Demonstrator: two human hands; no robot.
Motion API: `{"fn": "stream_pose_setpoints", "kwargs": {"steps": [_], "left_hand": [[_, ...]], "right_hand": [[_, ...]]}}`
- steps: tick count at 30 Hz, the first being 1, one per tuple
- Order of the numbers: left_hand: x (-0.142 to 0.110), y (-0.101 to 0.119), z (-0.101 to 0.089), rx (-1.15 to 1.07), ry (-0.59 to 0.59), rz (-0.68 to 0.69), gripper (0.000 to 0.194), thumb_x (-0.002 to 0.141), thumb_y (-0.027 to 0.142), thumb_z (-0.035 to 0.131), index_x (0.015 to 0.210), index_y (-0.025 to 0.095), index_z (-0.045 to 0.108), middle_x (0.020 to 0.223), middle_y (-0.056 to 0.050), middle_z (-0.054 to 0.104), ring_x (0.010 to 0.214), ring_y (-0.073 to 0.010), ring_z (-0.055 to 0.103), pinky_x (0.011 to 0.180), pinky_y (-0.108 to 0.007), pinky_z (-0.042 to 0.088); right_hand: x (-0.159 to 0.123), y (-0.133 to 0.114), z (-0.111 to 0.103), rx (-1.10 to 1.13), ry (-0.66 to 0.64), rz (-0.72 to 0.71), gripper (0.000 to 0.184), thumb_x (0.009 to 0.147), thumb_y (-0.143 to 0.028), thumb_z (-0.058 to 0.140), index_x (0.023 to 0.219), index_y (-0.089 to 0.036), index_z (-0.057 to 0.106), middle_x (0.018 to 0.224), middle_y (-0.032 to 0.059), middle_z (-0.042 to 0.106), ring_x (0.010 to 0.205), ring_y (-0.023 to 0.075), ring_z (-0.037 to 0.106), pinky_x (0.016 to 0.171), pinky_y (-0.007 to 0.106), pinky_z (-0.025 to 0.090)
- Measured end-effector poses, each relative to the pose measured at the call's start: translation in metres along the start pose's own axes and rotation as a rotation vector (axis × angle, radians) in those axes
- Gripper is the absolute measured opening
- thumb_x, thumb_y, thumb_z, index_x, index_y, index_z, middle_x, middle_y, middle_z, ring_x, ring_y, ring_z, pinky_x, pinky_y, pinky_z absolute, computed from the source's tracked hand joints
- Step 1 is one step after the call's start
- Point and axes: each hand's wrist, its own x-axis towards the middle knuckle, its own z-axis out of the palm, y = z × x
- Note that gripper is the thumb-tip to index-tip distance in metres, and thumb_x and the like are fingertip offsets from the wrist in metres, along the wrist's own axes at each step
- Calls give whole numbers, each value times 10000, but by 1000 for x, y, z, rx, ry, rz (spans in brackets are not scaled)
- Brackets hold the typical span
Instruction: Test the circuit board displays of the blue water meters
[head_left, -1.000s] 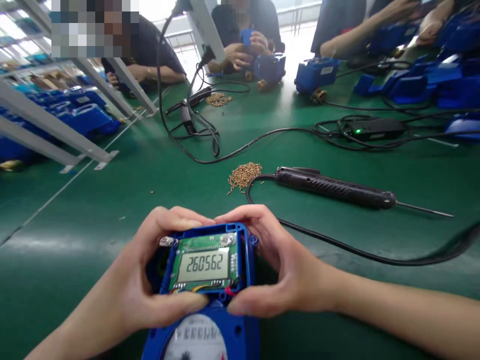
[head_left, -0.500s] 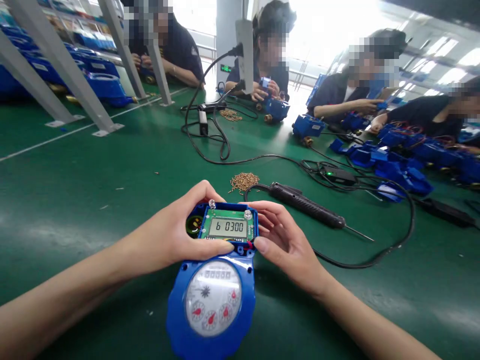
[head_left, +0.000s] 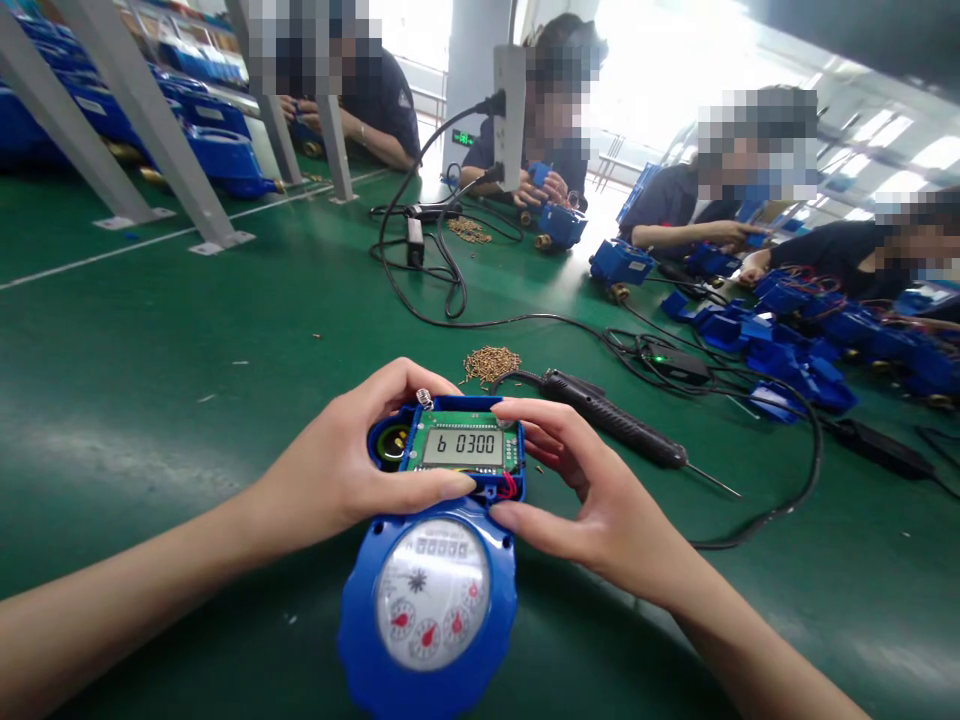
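At a desk, left hand clasps a blue meter pointing bodyward; right hand lightly pinches its right side.

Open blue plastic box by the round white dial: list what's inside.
A green circuit board bearing a grey rectangular display, and thin red wires. The right grip covers the board's far right corner; whatever lies beneath the board is hidden.

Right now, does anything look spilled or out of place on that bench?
A little. The pile of small brass pieces lies loose, straight on the green bench, and one stray piece sits well apart, to its left. Another small piece lies by the right hand. I see no obvious damage to the blue meter.
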Motion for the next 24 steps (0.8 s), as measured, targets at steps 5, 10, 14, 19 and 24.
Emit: {"fn": "stream_pose_setpoints", "kwargs": {"steps": [5,10,14,19,24], "left_hand": [[0,1,2,-39,8,3,485,694,454,813,1067,233,595,1020,3,695,958,-237,675,798,-341,549],[0,-2,2,-56,21,1,521,680,500,828,1048,216,593,1006,-20,705,956,-254,681,822,-362,534],[0,-6,1,-70,14,10,518,687,494,816,1061,220,586,1028,-27,707,966,-266,686,820,-370,525],[0,-7,2,-118,4,22,536,683,494,834,1058,205,581,1030,-27,691,984,-256,674,830,-360,512],[0,-7,2,-135,0,28,537,687,487,840,1057,200,576,1017,-20,687,968,-244,666,820,-355,499]], "right_hand": [[10,-10,10,-42,9,9,561,847,-248,743,1350,-261,494,1356,40,598,1247,203,598,1121,369,471],[13,-12,15,-130,130,-77,509,809,-284,801,1234,-249,521,1316,59,602,1210,218,606,1056,382,515],[4,-9,12,-458,340,-327,408,810,-250,815,1127,-252,558,1260,71,569,1178,227,573,979,390,533],[-3,-5,15,-659,482,-528,217,799,-99,795,919,-194,641,924,20,536,875,164,526,766,336,488],[-2,-11,25,-570,468,-485,205,758,-113,841,802,-167,648,824,15,583,820,147,528,717,302,475]]}}
